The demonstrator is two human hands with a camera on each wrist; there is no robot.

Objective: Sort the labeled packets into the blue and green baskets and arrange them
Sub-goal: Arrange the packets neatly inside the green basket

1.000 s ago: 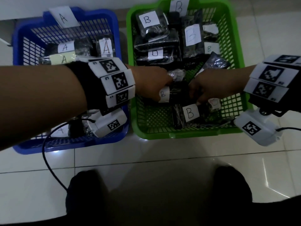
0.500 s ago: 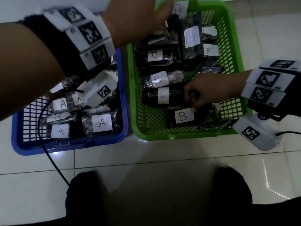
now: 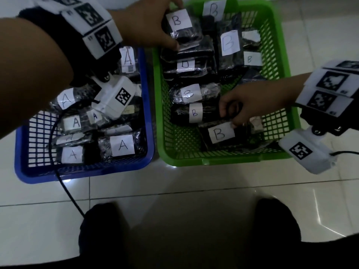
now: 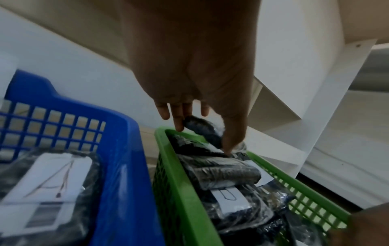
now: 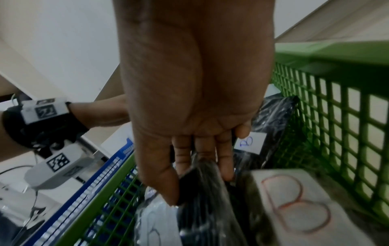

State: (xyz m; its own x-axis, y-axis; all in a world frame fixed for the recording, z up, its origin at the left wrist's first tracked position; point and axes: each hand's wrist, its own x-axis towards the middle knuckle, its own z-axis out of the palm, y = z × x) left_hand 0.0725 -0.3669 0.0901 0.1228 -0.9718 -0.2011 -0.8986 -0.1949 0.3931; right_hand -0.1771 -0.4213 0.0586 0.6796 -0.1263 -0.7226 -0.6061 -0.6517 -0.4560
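While the left hand (image 3: 143, 24) reaches to the 11 o'clock corner of the green basket (image 3: 213, 162), its thumb and fingers (image 4: 179, 119) are curled round a dark packet (image 3: 181, 26) with a white B label, pinching it by its left edge atop the stack there. The wrist view shows the thumb on one side of the packet (image 4: 203, 131) and fingers on the other. The right hand (image 3: 250, 102) sits in the middle of the green basket, fingers (image 5: 202, 149) and thumb bent round the right end of another B packet (image 3: 196, 113), which lies flat in the basket; from the right wrist the dark wrapped packet (image 5: 202, 196) runs out from between thumb and fingers.

More B packets fill the green basket: a stack at 12 o'clock, one just above the held packet, and one with a large B label (image 3: 220, 133) at 5 o'clock, just below the right hand.

At 9 o'clock from it, touching side by side, stands the blue basket (image 3: 87, 169), holding packets labelled A (image 3: 122, 145). Both baskets rest on a white tiled floor (image 3: 194, 191). A black cable (image 3: 64, 183) runs from the left wrist over the blue basket's near rim to the floor.
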